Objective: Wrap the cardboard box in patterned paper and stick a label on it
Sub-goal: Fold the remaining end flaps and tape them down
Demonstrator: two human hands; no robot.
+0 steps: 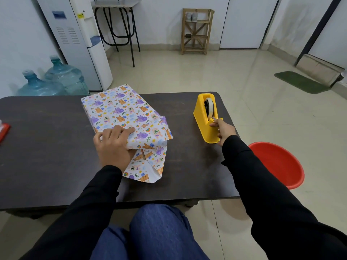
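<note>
Two hands work at a dark table [47,147] in mid-frame. At the far left edge lies a red object [3,131], too cropped to identify. Left of centre, the cardboard box [116,107], covered in patterned paper [148,166], rests on the tabletop, its near end unsealed with loose flaps spilling toward the viewer. The left hand [112,145] curls over that near corner, gripping a folded flap against the box. Further right, the right hand [224,129] pinches the tape [210,106] end at the cutter of a yellow dispenser [203,126]. A red basin [277,164] sits on the floor at lower right.
</note>
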